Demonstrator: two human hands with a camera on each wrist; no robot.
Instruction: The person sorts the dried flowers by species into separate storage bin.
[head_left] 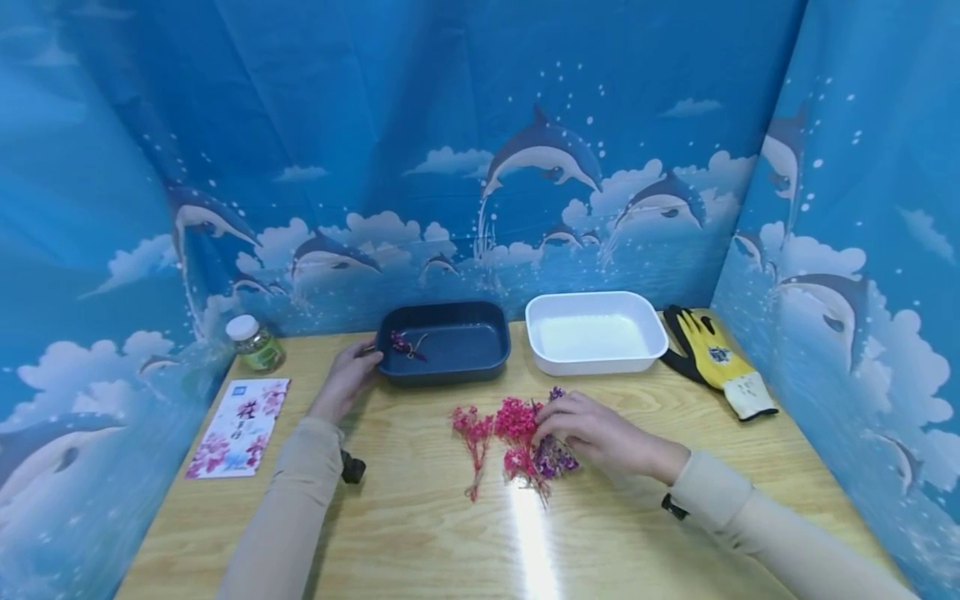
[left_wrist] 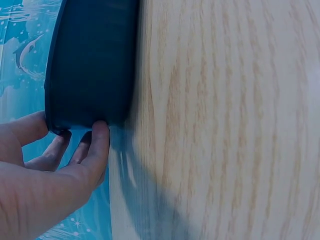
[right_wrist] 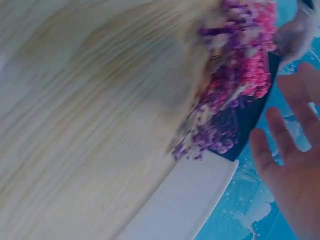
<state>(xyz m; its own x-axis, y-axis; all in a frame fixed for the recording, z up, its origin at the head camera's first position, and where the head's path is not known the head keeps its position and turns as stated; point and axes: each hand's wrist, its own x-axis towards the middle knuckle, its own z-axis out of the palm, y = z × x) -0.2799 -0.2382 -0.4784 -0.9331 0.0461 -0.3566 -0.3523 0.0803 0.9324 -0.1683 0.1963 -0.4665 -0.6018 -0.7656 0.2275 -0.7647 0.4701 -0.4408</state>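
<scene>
My left hand (head_left: 347,382) holds the left end of a dark blue tray (head_left: 457,373); in the left wrist view the thumb lies at the rim and fingertips (left_wrist: 100,129) touch the outer wall. A small purple dried-flower sprig (head_left: 408,346) lies inside that tray. Over the table's middle, my right hand (head_left: 585,429) hovers at a bunch of purple dried flowers (head_left: 555,458), its fingers loosely bent and spread in the right wrist view. Pink dried flowers (head_left: 516,419) lie against the purple ones, partly overlapping. A separate pink sprig (head_left: 474,433) lies just left.
A white tray (head_left: 596,367) stands right of the dark one, at the table's back edge. Beyond it lies a yellow and black work glove (head_left: 716,358). At the left are a jar with a white lid (head_left: 257,343) and a flower-printed packet (head_left: 238,427). Dolphin-printed sheets surround the table.
</scene>
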